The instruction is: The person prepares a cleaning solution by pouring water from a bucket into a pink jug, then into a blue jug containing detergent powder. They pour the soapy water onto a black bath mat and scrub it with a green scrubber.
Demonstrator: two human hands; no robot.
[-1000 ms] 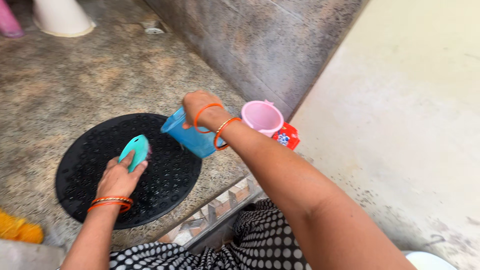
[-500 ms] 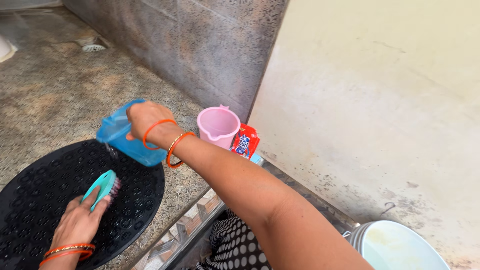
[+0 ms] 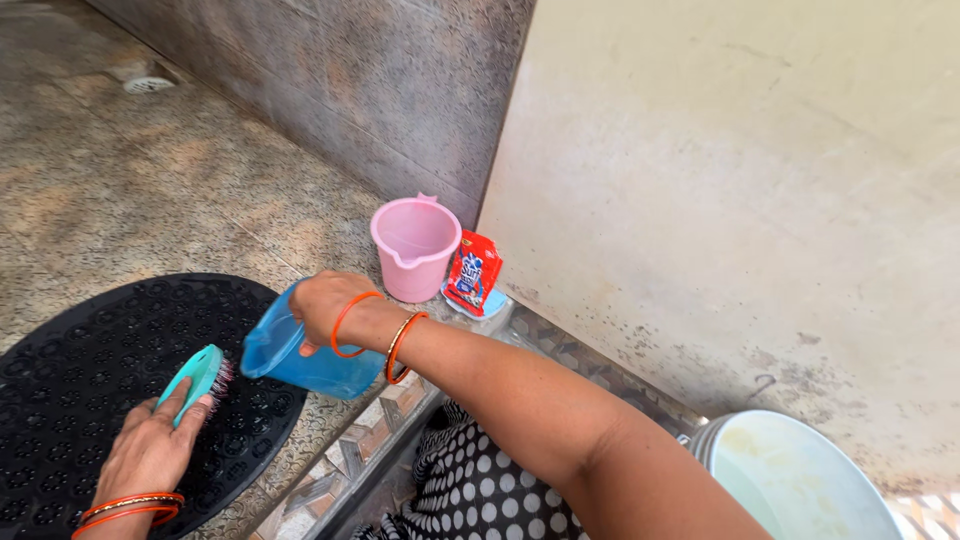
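Right hand [image 3: 325, 305] is gripping the blue mug [image 3: 300, 355], fingers wrapped tight round its rim and wall, holding it tilted over the near edge of the black perforated mat [image 3: 90, 370]. Left hand [image 3: 150, 450] is clamping the teal scrub brush [image 3: 195, 378], thumb and fingers pressed on its back, bristles touching the mat. The mat is lying flat on the speckled stone floor [image 3: 150, 190], partly running out of view on the left. Risks, as I judge them: the mug is sitting right beside the brush head, so a wide scrub stroke is likely knocking into it and slopping water; the mat's near edge is lying close to the tiled step edge [image 3: 370, 440], so runoff is probably heading toward the polka-dot garment [image 3: 490, 490]. Nearby: pink mug [image 3: 415, 245] standing upright by the wall, red detergent sachet [image 3: 472, 278] just beside it, both well apart from the brush. White bucket [image 3: 800, 480] is sitting behind the right forearm; floor drain [image 3: 148, 85] far off. Nothing is blocking the mat itself.
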